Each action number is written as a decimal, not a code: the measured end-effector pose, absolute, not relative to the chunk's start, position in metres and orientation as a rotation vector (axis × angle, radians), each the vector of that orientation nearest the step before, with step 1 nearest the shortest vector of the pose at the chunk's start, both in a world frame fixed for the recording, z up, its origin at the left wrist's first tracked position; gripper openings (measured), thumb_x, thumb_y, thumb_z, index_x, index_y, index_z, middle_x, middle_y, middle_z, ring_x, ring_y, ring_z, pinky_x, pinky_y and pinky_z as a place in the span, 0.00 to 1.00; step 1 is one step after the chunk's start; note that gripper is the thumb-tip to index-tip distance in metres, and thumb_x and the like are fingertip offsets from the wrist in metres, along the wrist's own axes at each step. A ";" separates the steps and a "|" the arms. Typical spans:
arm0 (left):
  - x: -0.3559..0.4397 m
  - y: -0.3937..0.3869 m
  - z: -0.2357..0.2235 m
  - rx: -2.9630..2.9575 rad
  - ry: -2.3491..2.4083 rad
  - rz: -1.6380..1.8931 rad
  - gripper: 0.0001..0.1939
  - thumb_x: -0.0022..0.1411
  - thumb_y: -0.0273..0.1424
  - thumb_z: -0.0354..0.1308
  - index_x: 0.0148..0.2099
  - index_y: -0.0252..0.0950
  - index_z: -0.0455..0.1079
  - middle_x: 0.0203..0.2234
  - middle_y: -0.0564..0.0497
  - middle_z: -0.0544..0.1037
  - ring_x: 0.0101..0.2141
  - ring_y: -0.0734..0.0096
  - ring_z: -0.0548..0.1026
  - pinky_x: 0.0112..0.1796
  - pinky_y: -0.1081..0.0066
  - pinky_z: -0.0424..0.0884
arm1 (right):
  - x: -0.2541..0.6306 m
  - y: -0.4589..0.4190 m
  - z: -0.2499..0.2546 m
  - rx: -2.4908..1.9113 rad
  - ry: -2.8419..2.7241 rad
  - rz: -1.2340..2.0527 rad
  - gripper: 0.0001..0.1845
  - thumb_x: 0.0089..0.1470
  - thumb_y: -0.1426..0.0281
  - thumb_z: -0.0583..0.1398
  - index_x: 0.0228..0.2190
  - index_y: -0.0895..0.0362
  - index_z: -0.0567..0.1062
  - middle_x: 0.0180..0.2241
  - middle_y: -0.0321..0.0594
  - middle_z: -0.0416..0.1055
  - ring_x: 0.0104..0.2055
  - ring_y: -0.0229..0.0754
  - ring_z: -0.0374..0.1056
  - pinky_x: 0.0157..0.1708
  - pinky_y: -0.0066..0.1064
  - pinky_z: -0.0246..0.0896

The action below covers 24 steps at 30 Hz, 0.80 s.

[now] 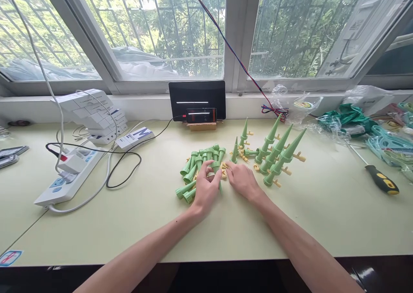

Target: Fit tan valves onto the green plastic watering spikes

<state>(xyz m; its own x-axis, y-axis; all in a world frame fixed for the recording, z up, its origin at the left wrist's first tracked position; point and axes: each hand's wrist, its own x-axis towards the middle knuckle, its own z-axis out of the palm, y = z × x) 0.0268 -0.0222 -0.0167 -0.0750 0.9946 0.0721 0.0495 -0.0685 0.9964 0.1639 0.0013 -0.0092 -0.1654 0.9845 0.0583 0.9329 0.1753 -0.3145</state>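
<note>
My left hand is closed around a green plastic plant watering spike, its wide end up and its tip jutting out below my fingers. Close beside it, my right hand has its fingers bent together at a small heap of yellow valves; what they pinch, if anything, is hidden. Several loose green spikes lie left of and behind my left hand. To the right stand stacked green spikes, tips up, with yellow valves sticking out of their sides. A shorter spike stands behind my right hand.
A phone leans on a stand before a dark tablet. To the left are a power strip, cables and stacked white boxes. A screwdriver, blue scissors and plastic bags lie right.
</note>
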 end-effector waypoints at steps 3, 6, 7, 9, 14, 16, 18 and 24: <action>0.027 -0.022 -0.016 1.250 1.253 1.298 0.19 0.60 0.41 0.61 0.51 0.42 0.64 0.32 0.56 0.65 0.21 0.84 0.62 0.20 0.80 0.62 | 0.165 0.000 -0.010 -1.848 -2.182 0.294 0.12 0.64 0.70 0.52 0.44 0.55 0.74 0.35 0.44 0.78 0.38 0.46 0.73 0.29 0.30 0.51; 0.027 -0.022 -0.016 1.236 1.240 1.284 0.20 0.60 0.41 0.61 0.51 0.42 0.64 0.31 0.56 0.65 0.20 0.84 0.63 0.19 0.80 0.61 | 0.165 0.001 -0.012 -1.853 -2.155 0.303 0.11 0.64 0.70 0.53 0.44 0.55 0.74 0.36 0.44 0.78 0.39 0.46 0.74 0.30 0.30 0.52; 0.028 -0.023 -0.017 1.234 1.237 1.272 0.20 0.60 0.41 0.61 0.51 0.42 0.63 0.30 0.57 0.66 0.19 0.84 0.64 0.18 0.80 0.61 | 0.166 0.002 -0.012 -1.854 -2.151 0.310 0.11 0.64 0.70 0.53 0.44 0.55 0.74 0.36 0.44 0.78 0.39 0.46 0.74 0.30 0.30 0.52; 0.028 -0.023 -0.017 1.234 1.227 1.235 0.21 0.59 0.42 0.62 0.51 0.42 0.63 0.29 0.57 0.66 0.18 0.83 0.65 0.17 0.80 0.62 | 0.166 0.003 -0.013 -1.854 -2.147 0.320 0.11 0.65 0.70 0.53 0.44 0.55 0.73 0.35 0.44 0.78 0.39 0.46 0.74 0.30 0.30 0.52; 0.029 -0.025 -0.018 1.260 1.187 1.158 0.20 0.59 0.42 0.61 0.49 0.40 0.62 0.27 0.57 0.69 0.18 0.80 0.67 0.18 0.77 0.65 | 0.166 0.003 -0.014 -1.852 -2.138 0.329 0.10 0.65 0.69 0.53 0.43 0.56 0.72 0.34 0.43 0.77 0.38 0.46 0.73 0.29 0.30 0.51; 0.029 -0.024 -0.018 1.269 1.173 1.152 0.19 0.59 0.41 0.61 0.48 0.40 0.62 0.26 0.57 0.70 0.18 0.79 0.67 0.19 0.76 0.66 | 0.166 0.003 -0.014 -1.859 -2.141 0.340 0.09 0.65 0.69 0.53 0.43 0.56 0.72 0.33 0.44 0.77 0.38 0.46 0.73 0.29 0.30 0.51; 0.029 -0.024 -0.018 1.278 1.162 1.144 0.18 0.59 0.40 0.61 0.47 0.39 0.62 0.25 0.57 0.70 0.19 0.78 0.68 0.20 0.76 0.68 | 0.166 0.003 -0.015 -1.862 -2.143 0.348 0.09 0.65 0.69 0.53 0.43 0.56 0.71 0.33 0.44 0.77 0.38 0.45 0.73 0.29 0.30 0.51; 0.028 -0.022 -0.019 1.304 1.152 1.155 0.18 0.59 0.39 0.61 0.47 0.38 0.62 0.25 0.55 0.72 0.27 0.71 0.74 0.24 0.74 0.70 | 0.166 0.004 -0.015 -1.850 -2.141 0.344 0.08 0.65 0.68 0.53 0.41 0.56 0.71 0.32 0.43 0.77 0.36 0.45 0.73 0.28 0.30 0.50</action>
